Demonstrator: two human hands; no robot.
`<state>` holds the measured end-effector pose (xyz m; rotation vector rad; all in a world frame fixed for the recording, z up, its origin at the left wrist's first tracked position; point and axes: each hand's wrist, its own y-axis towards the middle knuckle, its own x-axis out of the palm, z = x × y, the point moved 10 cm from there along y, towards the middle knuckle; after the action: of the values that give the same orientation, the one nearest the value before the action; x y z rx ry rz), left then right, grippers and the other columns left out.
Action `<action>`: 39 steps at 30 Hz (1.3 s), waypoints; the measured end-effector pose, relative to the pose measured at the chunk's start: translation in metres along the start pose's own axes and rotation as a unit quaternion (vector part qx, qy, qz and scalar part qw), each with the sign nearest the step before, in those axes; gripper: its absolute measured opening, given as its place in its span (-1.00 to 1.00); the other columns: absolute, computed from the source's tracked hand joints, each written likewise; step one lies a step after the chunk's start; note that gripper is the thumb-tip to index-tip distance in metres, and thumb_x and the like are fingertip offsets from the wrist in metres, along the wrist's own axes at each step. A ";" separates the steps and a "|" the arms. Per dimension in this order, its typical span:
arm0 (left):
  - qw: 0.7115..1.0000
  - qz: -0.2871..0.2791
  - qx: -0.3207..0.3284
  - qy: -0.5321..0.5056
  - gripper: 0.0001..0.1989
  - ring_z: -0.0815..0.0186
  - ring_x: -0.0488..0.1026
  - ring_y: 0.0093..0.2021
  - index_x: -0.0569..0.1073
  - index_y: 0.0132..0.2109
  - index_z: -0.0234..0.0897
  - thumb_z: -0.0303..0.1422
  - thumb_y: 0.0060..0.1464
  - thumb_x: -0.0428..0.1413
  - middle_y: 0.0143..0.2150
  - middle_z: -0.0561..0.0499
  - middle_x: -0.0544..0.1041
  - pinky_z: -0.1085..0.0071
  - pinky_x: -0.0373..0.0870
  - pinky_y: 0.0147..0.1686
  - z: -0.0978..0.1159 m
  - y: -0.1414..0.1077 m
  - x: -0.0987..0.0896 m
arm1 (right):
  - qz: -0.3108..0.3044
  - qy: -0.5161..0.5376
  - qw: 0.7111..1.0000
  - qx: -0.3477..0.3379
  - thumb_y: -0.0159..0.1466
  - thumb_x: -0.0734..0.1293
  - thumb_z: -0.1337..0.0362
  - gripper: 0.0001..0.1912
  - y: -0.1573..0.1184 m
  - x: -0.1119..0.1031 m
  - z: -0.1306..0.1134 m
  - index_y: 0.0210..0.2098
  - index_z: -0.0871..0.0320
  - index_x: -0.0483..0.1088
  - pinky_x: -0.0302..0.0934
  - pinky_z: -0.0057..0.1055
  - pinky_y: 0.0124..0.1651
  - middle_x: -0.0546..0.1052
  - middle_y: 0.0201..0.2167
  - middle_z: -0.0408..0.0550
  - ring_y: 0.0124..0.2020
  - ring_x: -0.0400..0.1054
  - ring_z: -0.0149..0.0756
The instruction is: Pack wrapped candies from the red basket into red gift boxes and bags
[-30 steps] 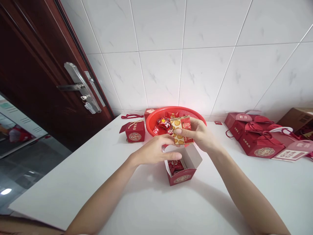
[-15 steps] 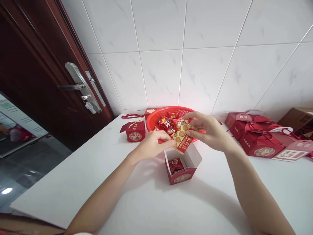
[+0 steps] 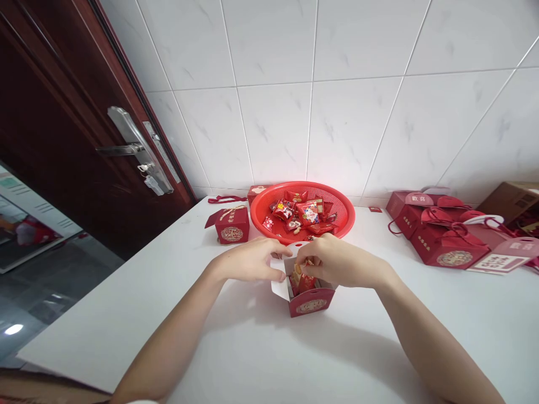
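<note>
A small red gift box (image 3: 310, 303) stands with its top flaps raised on the white table in front of me. My right hand (image 3: 343, 261) reaches into its opening, fingers pinched on a red and gold biscuit packet (image 3: 306, 280) that is partly inside. Other contents beneath the packet are mostly hidden. At the box's left side, my left hand (image 3: 252, 259) has its thumb and fingers around a white inner flap (image 3: 279, 287). Just behind the box sits a red plastic basket (image 3: 346, 216) holding several wrapped sweets (image 3: 309, 213).
Another red box (image 3: 233, 225) with a lifted flap stands left of the basket. Several red handled boxes (image 3: 448, 247) are grouped at the right, near a brown carton (image 3: 511, 207). A tiled wall (image 3: 273, 129) closes the back; a dark door (image 3: 71, 112) is at the left.
My right hand has lowered the biscuit packet from above the box into it. My left hand has let go of the packet and moved down to the flap.
</note>
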<state>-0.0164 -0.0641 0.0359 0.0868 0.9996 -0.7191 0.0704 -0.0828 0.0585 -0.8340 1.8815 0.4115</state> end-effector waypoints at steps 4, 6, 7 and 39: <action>0.999 -0.004 -0.029 0.015 -0.41 0.08 0.41 0.17 0.48 0.20 -0.19 -0.31 -0.04 0.23 0.19 -0.04 0.51 0.37 0.35 0.02 -0.007 -0.002 0.001 | -0.091 -0.027 0.995 0.018 0.25 0.25 0.42 -0.83 0.000 0.020 0.005 -0.31 0.16 0.50 -0.08 -0.43 -0.49 0.39 -0.55 -0.17 -0.56 0.14 -0.42; 0.999 0.000 -0.042 0.024 -0.39 0.06 0.38 0.21 0.47 0.21 -0.19 -0.29 -0.03 0.23 0.21 -0.05 0.49 0.36 0.35 0.04 -0.010 -0.004 0.001 | -0.103 -0.045 0.993 0.026 0.26 0.24 0.42 -0.80 -0.002 0.021 0.008 -0.27 0.15 0.51 -0.07 -0.42 -0.47 0.40 -0.53 -0.15 -0.53 0.16 -0.40; 0.999 0.001 -0.041 0.027 -0.39 0.06 0.38 0.22 0.47 0.22 -0.19 -0.28 -0.03 0.23 0.21 -0.04 0.49 0.35 0.35 0.06 -0.010 -0.004 0.001 | -0.101 -0.046 0.994 0.022 0.26 0.23 0.42 -0.78 -0.003 0.019 0.008 -0.24 0.14 0.51 -0.05 -0.42 -0.46 0.41 -0.50 -0.14 -0.51 0.18 -0.38; 0.994 0.013 0.055 -0.094 -0.58 0.21 0.52 -0.06 0.53 0.15 -0.13 -0.37 0.13 0.10 0.14 -0.02 0.52 0.38 0.43 -0.13 0.015 -0.008 0.002 | -0.065 0.018 0.998 -0.018 0.21 0.43 0.00 -0.52 -0.021 0.000 -0.001 0.04 0.08 0.42 0.20 -0.40 -0.27 0.53 -0.23 -0.08 -0.26 0.39 -0.23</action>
<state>-0.0091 -0.0768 0.0440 0.1255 0.7767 -0.7435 0.0841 -0.0983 0.0609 -0.9884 1.8458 0.3524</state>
